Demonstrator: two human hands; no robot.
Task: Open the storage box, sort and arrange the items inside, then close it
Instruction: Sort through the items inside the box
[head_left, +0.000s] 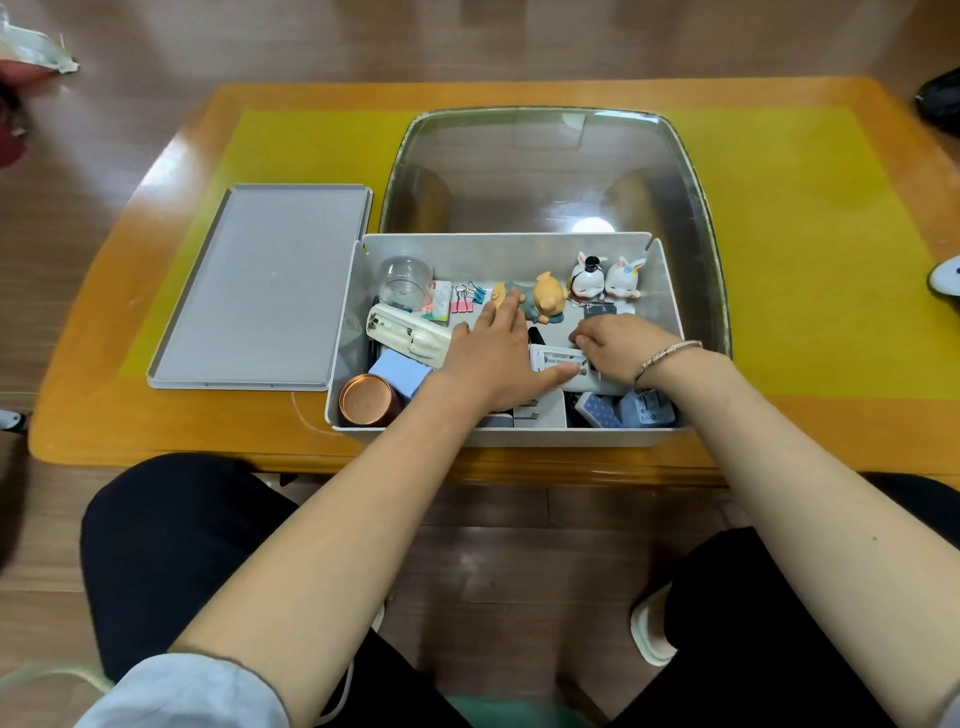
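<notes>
Right hand (615, 349) fingers' grip and small label text, unclear

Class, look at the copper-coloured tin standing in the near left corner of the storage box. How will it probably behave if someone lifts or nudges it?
The copper tin looks like rigid metal, so it should keep its shape when gripped. Its shiny surface may be slippery. It stands upright now; being round, it would likely roll if tipped onto its side. Its weight cannot be judged.
</notes>
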